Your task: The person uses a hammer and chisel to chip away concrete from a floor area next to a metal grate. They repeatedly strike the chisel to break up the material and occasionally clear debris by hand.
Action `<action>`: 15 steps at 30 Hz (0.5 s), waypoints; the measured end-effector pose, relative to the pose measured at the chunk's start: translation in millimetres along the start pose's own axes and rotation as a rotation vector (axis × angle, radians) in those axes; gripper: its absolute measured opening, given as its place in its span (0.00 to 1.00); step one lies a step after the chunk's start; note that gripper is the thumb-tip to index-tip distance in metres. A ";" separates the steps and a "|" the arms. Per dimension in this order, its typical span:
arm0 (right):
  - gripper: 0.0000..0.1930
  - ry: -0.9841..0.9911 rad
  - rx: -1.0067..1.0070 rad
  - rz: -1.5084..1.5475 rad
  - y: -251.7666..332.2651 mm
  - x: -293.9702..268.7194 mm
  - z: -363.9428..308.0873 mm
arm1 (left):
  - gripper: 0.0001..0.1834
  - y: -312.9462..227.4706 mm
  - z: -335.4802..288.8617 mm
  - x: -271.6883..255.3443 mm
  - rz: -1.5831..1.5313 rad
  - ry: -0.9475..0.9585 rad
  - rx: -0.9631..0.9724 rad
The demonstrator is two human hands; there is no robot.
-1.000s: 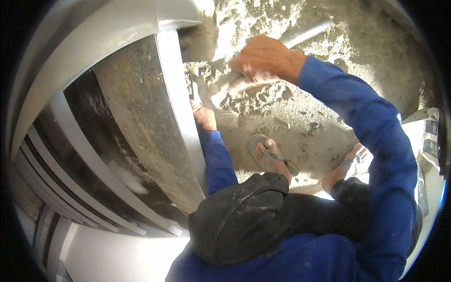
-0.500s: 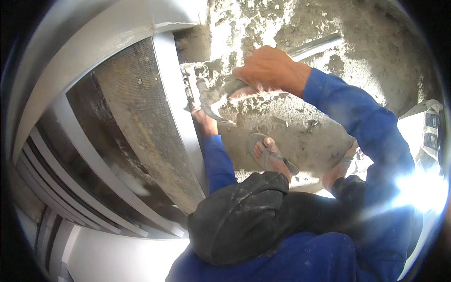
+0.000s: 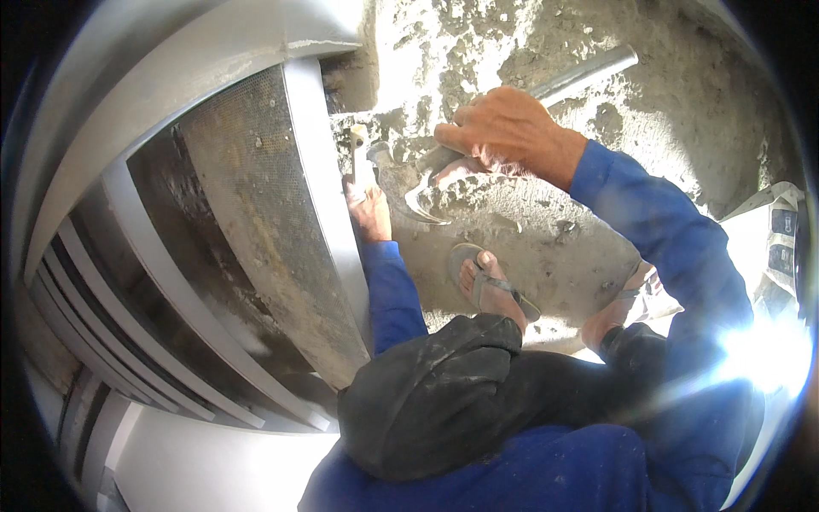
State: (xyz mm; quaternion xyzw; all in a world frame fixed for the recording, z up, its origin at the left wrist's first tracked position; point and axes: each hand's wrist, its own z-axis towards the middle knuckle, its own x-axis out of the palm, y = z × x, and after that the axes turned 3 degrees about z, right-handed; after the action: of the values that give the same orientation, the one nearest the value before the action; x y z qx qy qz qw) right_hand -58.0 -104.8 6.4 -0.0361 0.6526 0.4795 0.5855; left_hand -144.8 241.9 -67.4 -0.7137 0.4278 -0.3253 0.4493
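My right hand (image 3: 512,136) is closed round a claw hammer, gripping it near the head. The hammer's tubular metal handle (image 3: 589,75) sticks out beyond the hand to the upper right, and its curved claw (image 3: 424,205) points down toward me. Close to the white edge of the step, my left hand (image 3: 369,212) is wrapped round a short, narrow, pale bar (image 3: 358,149) with a blunt top end. Its lower end is hidden, so I cannot tell its exact kind. The hammer head is just right of the bar, with a small gap between them.
Stair-like treads with white edges (image 3: 328,188) and a mesh-textured surface (image 3: 247,136) descend on the left. Rough, mortar-spattered concrete (image 3: 546,222) lies under my sandalled feet (image 3: 490,286). A printed bag (image 3: 781,239) stands at the right, beside strong glare.
The hammer and my right hand have shifted slightly right, away from the bar. More of the bar and my left hand now shows.
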 end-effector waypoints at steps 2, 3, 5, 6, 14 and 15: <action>0.14 -0.082 -0.102 0.015 0.3 -1.5 2.2 | 0.13 8.4 2.1 -15.7 -0.180 -0.036 -0.172; 0.14 -0.118 -0.122 -0.007 0.3 -2.5 4.1 | 0.19 12.1 5.3 -20.1 0.047 -0.061 -0.127; 0.04 -0.044 -0.102 0.012 2.5 -3.7 7.8 | 0.25 15.1 6.4 -27.4 0.158 -0.132 -0.082; 0.02 0.000 -0.076 0.009 4.5 -4.2 9.9 | 0.29 16.4 4.1 -28.3 0.109 -0.093 -0.074; 0.06 0.049 -0.071 0.010 9.8 -15.6 22.2 | 0.39 -9.5 -22.4 4.8 0.513 0.155 0.068; 0.06 0.094 -0.055 0.013 10.3 -17.4 22.5 | 0.41 -14.1 -28.2 9.2 0.403 0.184 0.045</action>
State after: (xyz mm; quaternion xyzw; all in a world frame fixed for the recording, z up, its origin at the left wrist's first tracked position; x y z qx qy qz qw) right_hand -42.4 -93.2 29.6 -0.0705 0.6661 0.4988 0.5500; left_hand -160.4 226.6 -42.9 -0.5711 0.5936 -0.3021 0.4799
